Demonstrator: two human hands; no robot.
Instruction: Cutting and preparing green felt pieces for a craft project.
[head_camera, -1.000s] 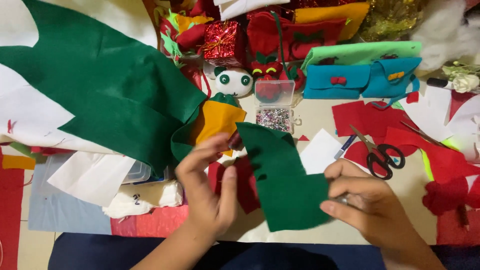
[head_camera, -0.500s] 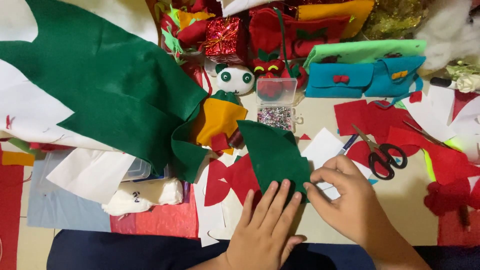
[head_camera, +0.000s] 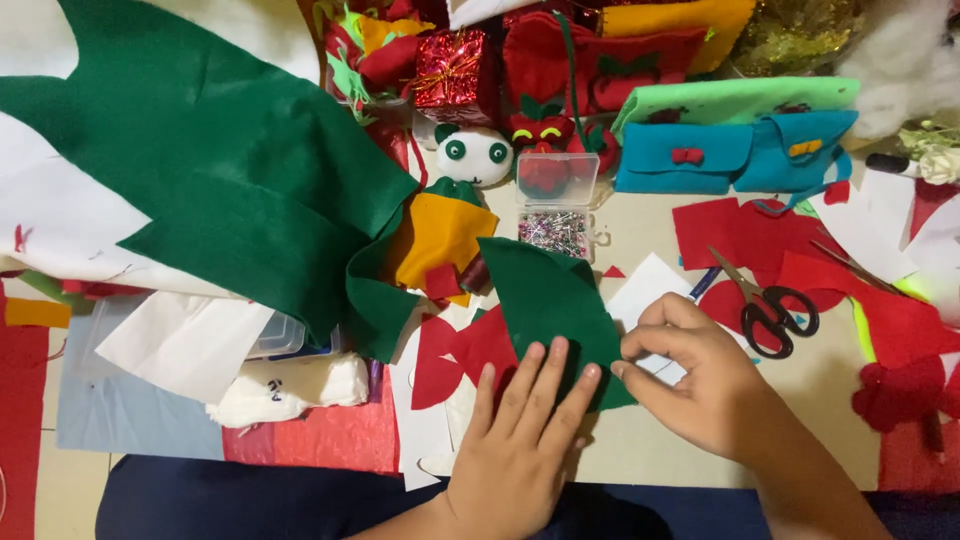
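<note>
Left hand (head_camera: 520, 440) lies flat, fingers spread, pressing down on the lower edge of the green felt piece (head_camera: 550, 310). Half a second ago it sat in much the same spot; a second ago it was raised and pinching the felt off the table. Right hand (head_camera: 690, 375) curls at the felt's right edge, fingertips pinching or holding down that edge over a white paper piece (head_camera: 650, 290); cannot tell which. The felt now lies flat on the table, just right of the red felt cutout (head_camera: 470, 350), where a second ago it was held up between both hands.

Farther out: black-handled scissors (head_camera: 765, 305) on red scraps to the right, unmoved. Clear pin box (head_camera: 555, 230) just beyond the felt's top. Large green felt sheet (head_camera: 230, 180) spreads over the left. Panda-face plush (head_camera: 472, 155) and teal pouches (head_camera: 735, 155) at the back, same places as before.
</note>
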